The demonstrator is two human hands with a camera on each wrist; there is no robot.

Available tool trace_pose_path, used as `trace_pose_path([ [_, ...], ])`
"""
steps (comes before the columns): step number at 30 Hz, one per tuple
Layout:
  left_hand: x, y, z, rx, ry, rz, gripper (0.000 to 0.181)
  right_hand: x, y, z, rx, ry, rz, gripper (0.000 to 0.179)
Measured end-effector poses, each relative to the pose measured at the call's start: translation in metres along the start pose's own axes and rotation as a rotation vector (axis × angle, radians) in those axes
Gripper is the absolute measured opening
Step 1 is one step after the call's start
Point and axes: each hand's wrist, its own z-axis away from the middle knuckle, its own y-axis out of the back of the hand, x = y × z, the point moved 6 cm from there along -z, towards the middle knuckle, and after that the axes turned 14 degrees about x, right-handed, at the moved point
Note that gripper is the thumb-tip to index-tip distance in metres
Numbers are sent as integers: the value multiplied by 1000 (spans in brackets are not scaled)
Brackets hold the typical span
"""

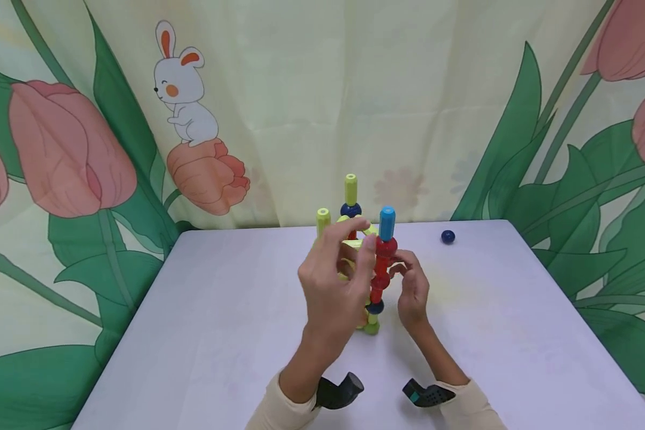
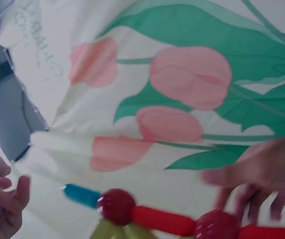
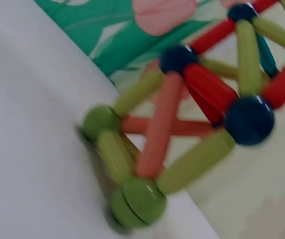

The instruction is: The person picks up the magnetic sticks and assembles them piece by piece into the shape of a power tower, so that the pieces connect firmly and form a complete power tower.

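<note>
A tower of magnetic rods and balls stands on the table, with yellow-green, red and orange rods. Its base has green balls, with dark blue balls higher up. A blue rod rises from a red ball at the top. My left hand is raised in front of the tower, thumb and index finger curved with nothing visible between them, hiding part of the rods. On the tower's right, my right hand has loosely bent fingers close beside the red balls.
A loose dark blue ball lies near the table's back right. The white table ends at the back against a curtain printed with tulips and a rabbit. Each wrist carries a black camera mount.
</note>
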Motion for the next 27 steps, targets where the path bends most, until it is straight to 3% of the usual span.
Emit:
trace_pose_path([
  [3, -6, 20, -11, 103, -54, 18, 23, 18, 22, -18, 140, -67, 119, 29],
  [6, -26, 31, -18, 130, 7, 17, 26, 41, 46, -38, 244, -126, 283, 23],
  [8, -43, 34, -17, 77, 110, 23, 33, 57, 62, -51, 292, -144, 379, 24],
  [12, -73, 29, -6, -110, 349, 62, 45, 91, 91, -75, 309, -203, 613, 26],
  [14, -83, 26, 2, -190, 437, 75, 46, 109, 100, -86, 249, -276, 729, 31],
  [17, -90, 22, 13, -270, 494, 83, 44, 134, 107, -97, 49, -389, 906, 42],
  [20, -92, 18, 20, -300, 523, 104, 42, 157, 107, -100, -188, -441, 1024, 49],
  [22, -93, 16, 24, -301, 541, 130, 41, 168, 107, -99, -299, -432, 1064, 46],
  [24, -93, 15, 27, -290, 563, 161, 40, 175, 107, -96, -354, -415, 1079, 41],
  [27, -93, 14, 29, -266, 574, 200, 40, 178, 109, -92, -350, -388, 1085, 35],
])
